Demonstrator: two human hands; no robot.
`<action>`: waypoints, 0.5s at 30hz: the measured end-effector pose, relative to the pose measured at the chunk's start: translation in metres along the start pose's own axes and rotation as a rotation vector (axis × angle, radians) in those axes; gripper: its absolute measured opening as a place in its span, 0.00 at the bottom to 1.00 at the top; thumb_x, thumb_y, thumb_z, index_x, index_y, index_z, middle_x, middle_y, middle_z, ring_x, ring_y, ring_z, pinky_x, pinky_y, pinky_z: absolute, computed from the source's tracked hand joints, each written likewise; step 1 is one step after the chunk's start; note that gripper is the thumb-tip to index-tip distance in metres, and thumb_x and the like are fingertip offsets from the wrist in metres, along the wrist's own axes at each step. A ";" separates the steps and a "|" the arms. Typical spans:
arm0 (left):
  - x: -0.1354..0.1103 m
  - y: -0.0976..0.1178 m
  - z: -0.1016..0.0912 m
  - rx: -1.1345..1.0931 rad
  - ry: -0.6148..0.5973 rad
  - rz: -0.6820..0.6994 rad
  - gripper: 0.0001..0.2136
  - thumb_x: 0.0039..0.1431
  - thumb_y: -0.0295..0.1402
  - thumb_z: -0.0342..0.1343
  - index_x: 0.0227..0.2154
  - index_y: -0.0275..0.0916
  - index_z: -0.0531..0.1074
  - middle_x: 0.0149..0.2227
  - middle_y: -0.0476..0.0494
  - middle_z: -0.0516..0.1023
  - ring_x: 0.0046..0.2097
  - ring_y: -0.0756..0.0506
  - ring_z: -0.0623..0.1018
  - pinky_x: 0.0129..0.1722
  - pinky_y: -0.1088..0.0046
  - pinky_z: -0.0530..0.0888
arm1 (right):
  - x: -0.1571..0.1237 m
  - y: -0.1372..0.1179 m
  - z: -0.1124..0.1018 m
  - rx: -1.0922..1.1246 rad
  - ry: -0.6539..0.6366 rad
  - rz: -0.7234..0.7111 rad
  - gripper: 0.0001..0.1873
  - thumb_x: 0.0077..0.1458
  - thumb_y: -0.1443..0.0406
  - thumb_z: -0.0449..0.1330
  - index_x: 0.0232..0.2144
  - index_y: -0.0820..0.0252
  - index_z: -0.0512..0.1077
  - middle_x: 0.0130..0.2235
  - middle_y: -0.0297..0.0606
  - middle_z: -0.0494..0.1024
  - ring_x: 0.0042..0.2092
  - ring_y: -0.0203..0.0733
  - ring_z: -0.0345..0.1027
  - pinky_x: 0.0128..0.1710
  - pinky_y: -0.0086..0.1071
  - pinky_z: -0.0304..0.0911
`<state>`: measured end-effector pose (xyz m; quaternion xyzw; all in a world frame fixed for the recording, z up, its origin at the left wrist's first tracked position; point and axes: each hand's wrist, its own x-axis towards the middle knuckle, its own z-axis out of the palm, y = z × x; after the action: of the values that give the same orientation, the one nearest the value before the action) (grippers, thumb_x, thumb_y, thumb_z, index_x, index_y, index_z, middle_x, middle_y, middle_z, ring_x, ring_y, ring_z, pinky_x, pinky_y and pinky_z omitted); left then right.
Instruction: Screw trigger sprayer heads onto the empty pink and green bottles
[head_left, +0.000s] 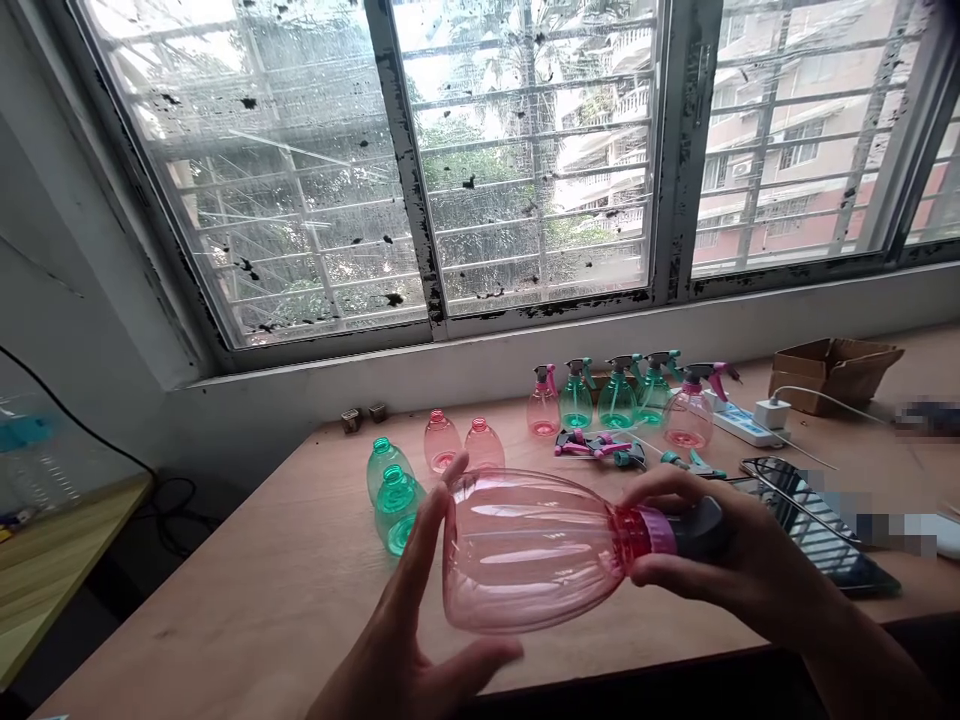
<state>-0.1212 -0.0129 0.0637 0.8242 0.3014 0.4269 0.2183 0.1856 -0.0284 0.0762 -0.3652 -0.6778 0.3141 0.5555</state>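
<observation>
A clear pink spray bottle point(532, 550) lies sideways in the air above the table, its base to the left and its neck to the right. My right hand point(720, 560) grips it at the pink collar point(658, 530) and the dark grey spray head point(701, 528). Around the base is my left hand point(427, 600), fingers stretched up along the bottom edge and thumb apart below; whether the fingers press on it I cannot tell. Behind it stand topless pink bottles point(442, 440) and green bottles point(397, 510). Several loose spray heads point(600, 447) lie farther back.
Fitted pink and green spray bottles point(619, 395) stand in a row near the windowsill. To the right are a power strip point(750, 420), an open cardboard box point(832, 375) and a dark tablet point(821, 525). The wooden table point(247, 590) ends at the left, beside a lower surface point(67, 560).
</observation>
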 end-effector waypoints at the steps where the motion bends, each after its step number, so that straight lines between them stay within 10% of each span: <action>1: 0.001 0.001 -0.001 -0.014 0.003 -0.028 0.49 0.62 0.48 0.65 0.73 0.67 0.34 0.78 0.48 0.44 0.76 0.28 0.48 0.71 0.39 0.50 | 0.000 0.000 -0.001 -0.026 0.006 -0.005 0.15 0.51 0.59 0.76 0.39 0.54 0.79 0.30 0.32 0.79 0.26 0.36 0.66 0.24 0.27 0.63; 11: -0.002 -0.008 -0.002 0.020 0.004 0.003 0.44 0.69 0.34 0.60 0.72 0.70 0.35 0.77 0.50 0.48 0.76 0.33 0.51 0.70 0.40 0.52 | -0.002 0.002 -0.001 -0.110 0.080 -0.022 0.17 0.48 0.56 0.77 0.38 0.54 0.80 0.29 0.32 0.79 0.26 0.37 0.63 0.24 0.29 0.59; 15: -0.001 -0.006 -0.002 -0.030 0.003 -0.042 0.51 0.60 0.47 0.68 0.73 0.67 0.35 0.77 0.47 0.49 0.75 0.28 0.52 0.70 0.37 0.49 | -0.002 0.003 -0.001 -0.124 0.089 -0.031 0.18 0.48 0.55 0.77 0.39 0.53 0.81 0.31 0.34 0.80 0.28 0.39 0.65 0.26 0.30 0.62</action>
<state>-0.1249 -0.0090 0.0607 0.8136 0.3127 0.4279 0.2389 0.1870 -0.0287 0.0730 -0.4021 -0.6762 0.2461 0.5662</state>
